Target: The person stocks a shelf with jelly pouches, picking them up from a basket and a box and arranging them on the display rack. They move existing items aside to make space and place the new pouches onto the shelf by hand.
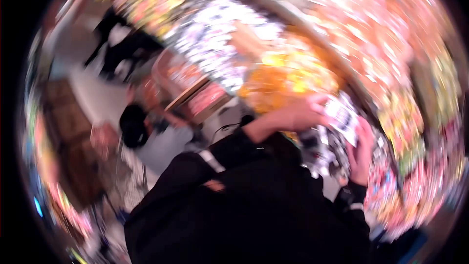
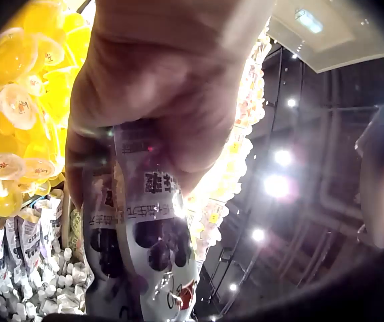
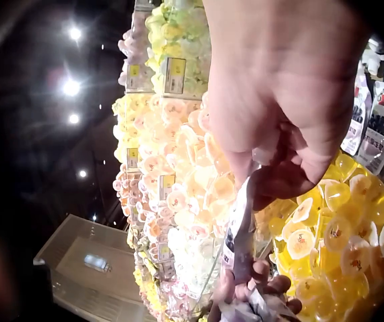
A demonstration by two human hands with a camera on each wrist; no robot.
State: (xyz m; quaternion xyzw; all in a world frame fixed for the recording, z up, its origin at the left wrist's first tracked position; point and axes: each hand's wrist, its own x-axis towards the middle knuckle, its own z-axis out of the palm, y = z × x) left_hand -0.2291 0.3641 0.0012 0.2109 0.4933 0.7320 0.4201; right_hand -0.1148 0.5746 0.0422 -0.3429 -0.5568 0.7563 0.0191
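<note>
Slim white pouches (image 2: pixel 157 235) printed with dark round fruit hang from the fingers of my left hand (image 2: pixel 158 74); two show side by side in the left wrist view. My right hand (image 3: pixel 282 100) pinches a pouch (image 3: pixel 240 231) seen nearly edge-on. Below it in that view, the fingertips of the left hand grip crinkled wrapping. In the blurred head view, my left hand (image 1: pixel 310 111) and right hand (image 1: pixel 362 142) face each other, with a white pouch (image 1: pixel 343 116) between them. More such pouches (image 3: pixel 379 127) lie beside the hands.
Yellow jelly cups (image 3: pixel 333 235) are heaped beside the hands. Paler cups (image 3: pixel 188 161) with price tags (image 3: pixel 166 186) form a long display beyond. Someone in a light shirt (image 1: pixel 168 146) is near an open box (image 1: pixel 207 102) at left, and a person in black (image 1: pixel 129 51) is farther off.
</note>
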